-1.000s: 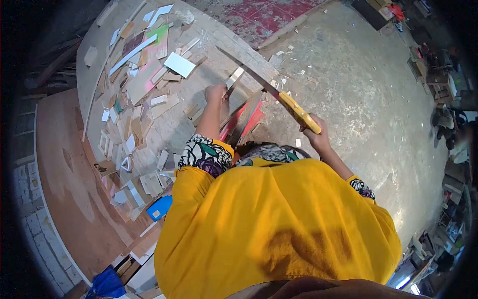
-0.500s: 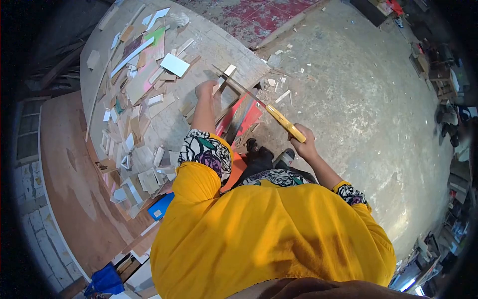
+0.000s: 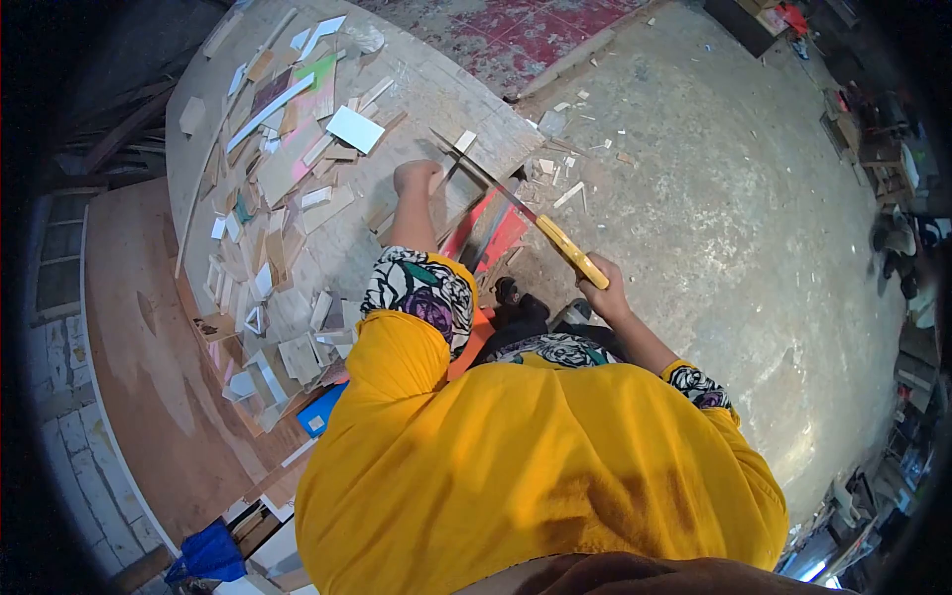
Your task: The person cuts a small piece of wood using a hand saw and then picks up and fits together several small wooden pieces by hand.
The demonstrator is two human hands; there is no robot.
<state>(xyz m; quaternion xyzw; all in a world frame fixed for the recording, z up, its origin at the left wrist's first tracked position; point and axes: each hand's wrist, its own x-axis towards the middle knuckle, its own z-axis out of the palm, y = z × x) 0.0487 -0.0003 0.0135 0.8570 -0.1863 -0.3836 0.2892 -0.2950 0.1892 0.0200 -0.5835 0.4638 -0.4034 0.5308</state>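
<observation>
My right hand (image 3: 603,288) is wrapped around the yellow handle of a handsaw (image 3: 568,248). The saw's long thin blade runs up and left, crossing a pale strip of wood (image 3: 465,142) at the edge of the worktable. On the near side of the blade, my left hand (image 3: 417,178) is closed on the strip and presses it to the tabletop; its fingertips are partly hidden. How deep the blade sits in the wood cannot be made out.
Wood offcuts (image 3: 297,198) cover the left of the worktable (image 3: 436,89), a white rectangular piece (image 3: 355,130) among them. Red sheet material (image 3: 506,233) hangs below its edge. Scraps lie on the concrete floor (image 3: 694,198). A blue box (image 3: 319,412) is near my left side.
The view has shifted slightly, carrying everything a little to the right. The saw and both hands keep nearly the same places relative to the wood strip.
</observation>
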